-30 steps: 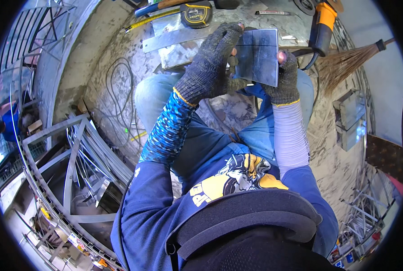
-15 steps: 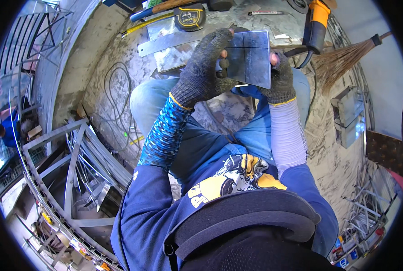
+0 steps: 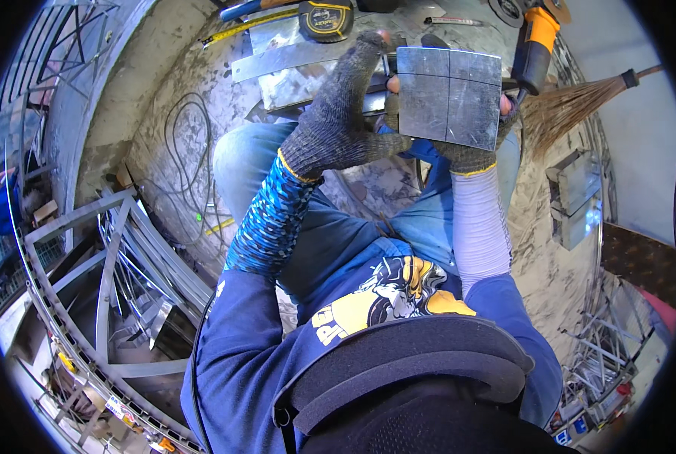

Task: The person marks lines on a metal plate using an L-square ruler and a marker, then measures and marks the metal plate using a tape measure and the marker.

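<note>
A square grey metal plate [image 3: 448,98] with two dark lines crossing on its face is held up over my knees. My right hand [image 3: 474,157], in a dark knit glove with bare fingertips, grips it from behind and along the right edge; the plate hides most of those fingers. At the plate's left side is my left hand [image 3: 338,113], gloved alike, its index finger stretched upward and its thumb by the lower left corner. One bare fingertip of that hand meets the left edge. Beyond lie a flat metal strip [image 3: 277,62] and a tape measure [image 3: 325,20] with its blade drawn out.
An orange and black angle grinder [image 3: 536,49] lies at the far right, near a straw broom [image 3: 580,106]. A marker [image 3: 457,21] rests at the back. Metal frames [image 3: 103,280] and bars fill the left side. A loose cable [image 3: 190,151] coils on the floor.
The plate has shifted right and turned its face more fully toward me, showing both crossing lines. My left hand's fingers have spread wider beside it.
</note>
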A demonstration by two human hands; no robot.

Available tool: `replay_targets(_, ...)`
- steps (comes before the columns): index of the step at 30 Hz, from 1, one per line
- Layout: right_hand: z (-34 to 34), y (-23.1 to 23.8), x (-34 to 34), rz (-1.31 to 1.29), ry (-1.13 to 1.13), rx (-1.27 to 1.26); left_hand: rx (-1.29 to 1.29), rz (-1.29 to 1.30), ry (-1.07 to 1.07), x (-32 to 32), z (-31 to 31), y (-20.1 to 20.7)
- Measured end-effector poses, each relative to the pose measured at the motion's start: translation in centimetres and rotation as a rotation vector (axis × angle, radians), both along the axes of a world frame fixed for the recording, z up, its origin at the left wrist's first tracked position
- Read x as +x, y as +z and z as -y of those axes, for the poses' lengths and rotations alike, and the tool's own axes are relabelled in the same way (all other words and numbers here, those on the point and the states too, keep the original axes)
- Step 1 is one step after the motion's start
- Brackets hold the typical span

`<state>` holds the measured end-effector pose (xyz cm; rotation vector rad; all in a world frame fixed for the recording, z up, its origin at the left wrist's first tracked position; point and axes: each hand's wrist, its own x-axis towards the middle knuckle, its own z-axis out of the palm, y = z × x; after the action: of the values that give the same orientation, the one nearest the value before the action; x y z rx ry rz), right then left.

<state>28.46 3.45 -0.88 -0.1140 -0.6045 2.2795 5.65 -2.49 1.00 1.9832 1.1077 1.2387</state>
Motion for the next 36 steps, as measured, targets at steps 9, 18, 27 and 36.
replay_targets(9, -0.6, -1.7, -0.4, -0.142, 0.051, 0.01, 0.178, -0.021, -0.04, -0.2, -0.7, 1.1)
replay_targets(18, 0.3, -1.5, -0.8, -0.333, 0.086, -0.216, 0.153, 0.033, -0.024, 0.1, -0.3, 0.8)
replay_targets(27, 0.8, 0.4, -1.6, -0.069, 0.019, -0.092, 0.134, 0.047, -0.007, 0.1, -0.1, 0.9)
replay_targets(36, 0.6, -1.2, -1.3, -0.098, -0.064, -0.192, -0.162, 0.078, 0.056, 0.0, 0.2, 0.7)
